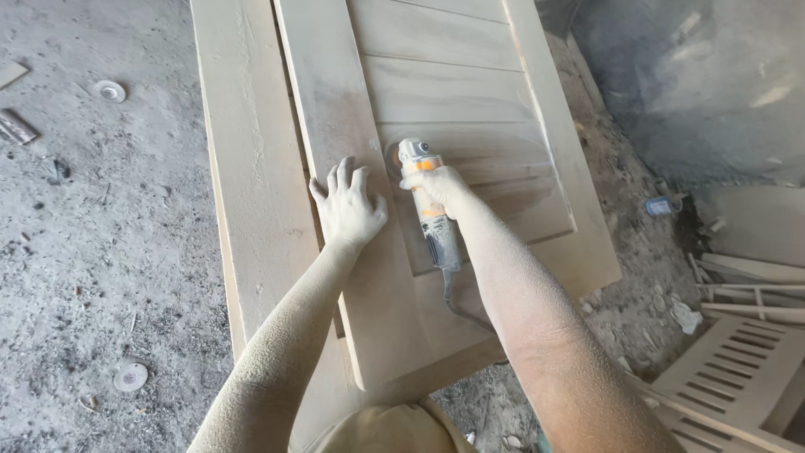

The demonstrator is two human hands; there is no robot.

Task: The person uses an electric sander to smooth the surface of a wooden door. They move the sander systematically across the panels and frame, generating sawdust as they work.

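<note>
The right hand (438, 186) was wrapped around the dust-coated handheld angle grinder with an orange band (429, 208), its grip closed on the upper body of the tool just behind the head. The grinder's round sanding disc (392, 158) sat just ahead of and to the left of that grip, pressed flat against the pale unfinished wooden panelled door (470, 109) that lay under both arms. The tool's grey tail ran back from the grip along the forearm, and its dark power cord (459, 304) trailed on from there over the door's lower rail.

The left hand (348, 208) lay just beside the grinder, on the side away from the right grip, fingers spread and palm flat on the door's upright stile; it held nothing (only pressed down on the wood). Both hands and forearms were thickly powdered with fine sawdust.

Beyond the left hand, well apart from it, two round used sanding discs (131, 377) lay on the grey dusty concrete floor (101, 252). Off to the right of the right grip, near the floor's edge, a slatted wooden louvre frame (738, 369) rested among loose wooden strips.
</note>
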